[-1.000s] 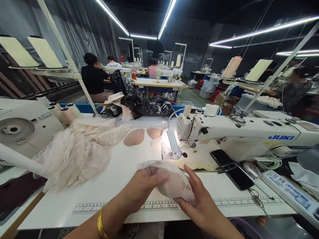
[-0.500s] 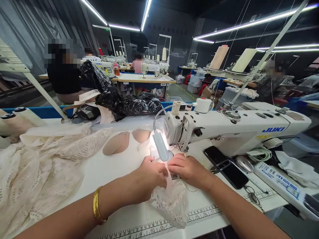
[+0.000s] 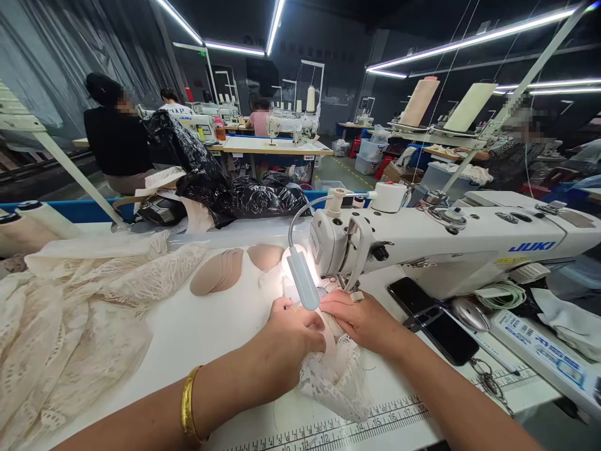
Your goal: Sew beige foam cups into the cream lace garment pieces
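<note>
The lace piece (image 3: 340,388) lies on the counter (image 3: 206,338), in front of the sewing machine (image 3: 422,235) and partly below the lamp (image 3: 304,279). The left hand (image 3: 286,344) bends its fingers at the smooth edge; whether its grip pinches the cloth, I cannot tell. The right hand (image 3: 366,319) rests fingers close together on it, its thumb hidden. The piece seems light, soft and easy to tear, so it is better held by the smooth edge than by the open lace.
</note>
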A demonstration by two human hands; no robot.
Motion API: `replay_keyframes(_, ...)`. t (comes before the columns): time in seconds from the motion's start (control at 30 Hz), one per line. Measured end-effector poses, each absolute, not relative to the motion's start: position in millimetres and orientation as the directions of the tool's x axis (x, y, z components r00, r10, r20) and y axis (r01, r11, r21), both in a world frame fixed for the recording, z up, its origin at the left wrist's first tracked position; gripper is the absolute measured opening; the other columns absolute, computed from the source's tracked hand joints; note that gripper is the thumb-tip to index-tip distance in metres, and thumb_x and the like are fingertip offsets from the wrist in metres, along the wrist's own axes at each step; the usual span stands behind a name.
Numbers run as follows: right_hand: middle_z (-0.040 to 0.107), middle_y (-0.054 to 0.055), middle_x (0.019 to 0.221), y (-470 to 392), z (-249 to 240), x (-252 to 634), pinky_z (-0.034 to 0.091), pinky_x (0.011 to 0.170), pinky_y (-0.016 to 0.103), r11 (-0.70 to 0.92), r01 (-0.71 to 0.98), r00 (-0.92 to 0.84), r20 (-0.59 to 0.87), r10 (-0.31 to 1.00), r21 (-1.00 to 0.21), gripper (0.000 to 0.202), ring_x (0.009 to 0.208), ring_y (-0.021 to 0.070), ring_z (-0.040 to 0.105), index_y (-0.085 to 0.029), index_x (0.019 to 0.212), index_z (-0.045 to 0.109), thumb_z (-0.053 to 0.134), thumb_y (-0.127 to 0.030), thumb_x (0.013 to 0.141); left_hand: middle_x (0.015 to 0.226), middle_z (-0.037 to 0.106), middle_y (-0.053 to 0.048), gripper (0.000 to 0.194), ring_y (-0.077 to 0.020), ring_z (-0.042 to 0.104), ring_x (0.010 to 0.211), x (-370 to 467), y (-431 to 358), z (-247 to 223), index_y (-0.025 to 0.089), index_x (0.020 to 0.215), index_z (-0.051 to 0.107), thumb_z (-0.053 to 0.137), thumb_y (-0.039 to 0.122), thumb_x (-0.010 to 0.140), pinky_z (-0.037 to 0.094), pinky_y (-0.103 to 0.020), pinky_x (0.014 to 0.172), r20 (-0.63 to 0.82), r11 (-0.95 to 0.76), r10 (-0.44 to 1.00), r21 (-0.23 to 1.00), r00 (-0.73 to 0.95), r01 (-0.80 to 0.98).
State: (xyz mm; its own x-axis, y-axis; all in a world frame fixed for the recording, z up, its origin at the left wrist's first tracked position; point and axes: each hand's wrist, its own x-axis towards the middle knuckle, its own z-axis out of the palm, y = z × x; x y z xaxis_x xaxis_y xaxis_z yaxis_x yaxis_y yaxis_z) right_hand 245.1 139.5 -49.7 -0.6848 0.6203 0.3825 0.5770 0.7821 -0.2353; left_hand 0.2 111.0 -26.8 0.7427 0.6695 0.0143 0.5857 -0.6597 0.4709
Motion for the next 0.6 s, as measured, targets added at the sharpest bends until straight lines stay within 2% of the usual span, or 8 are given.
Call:
replay_keyframes(0.1, 0.076, 0.003, 0.107, 139, -49, 246, 0.049, 0.070, 0.029, 0.774, 0.585, -0.683, 0.369, 0.631, -0.242, 0.034, 0.090, 0.0197, 0.065, -0.027, 0.110, 0.073, 0.048, -0.006, 0.099, 0.125, 0.065, 0.000, 0.053, -0.0267, 0.057, 0.097, 0, 112, -28, 0.027, 0.086, 0.076, 0.061, -0.003, 0.044, 0.033, -0.059, 0.102, 0.021, -0.665, 0.664, 0.475, 0.747, 0.577)
replay_keyframes(0.37, 0.075, 0.004, 0.102, 135, -45, 246, 0.051, 0.071, 0.031, 0.781, 0.574, -0.690, 0.366, 0.624, -0.247, 0.037, 0.093, 0.0220, 0.066, -0.028, 0.112, 0.072, 0.046, -0.005, 0.098, 0.123, 0.067, -0.001, 0.057, -0.0284, 0.057, 0.098, -4, 114, -35, 0.030, 0.091, 0.077, 0.063, -0.003, 0.046, 0.037, -0.053, 0.098, 0.055, -0.707, 0.644, 0.424, 0.763, 0.566)
replay_keyframes(0.6, 0.075, 0.004, 0.099, 133, -44, 245, 0.053, 0.073, 0.032, 0.785, 0.580, -0.692, 0.376, 0.617, -0.220, 0.034, 0.093, 0.0229, 0.066, -0.027, 0.112, 0.072, 0.049, -0.006, 0.099, 0.119, 0.071, 0.000, 0.041, -0.0234, 0.062, 0.093, -10, 118, -19, 0.023, 0.082, 0.073, 0.062, -0.004, 0.053, 0.037, -0.046, 0.094, 0.064, -0.725, 0.606, 0.455, 0.793, 0.517)
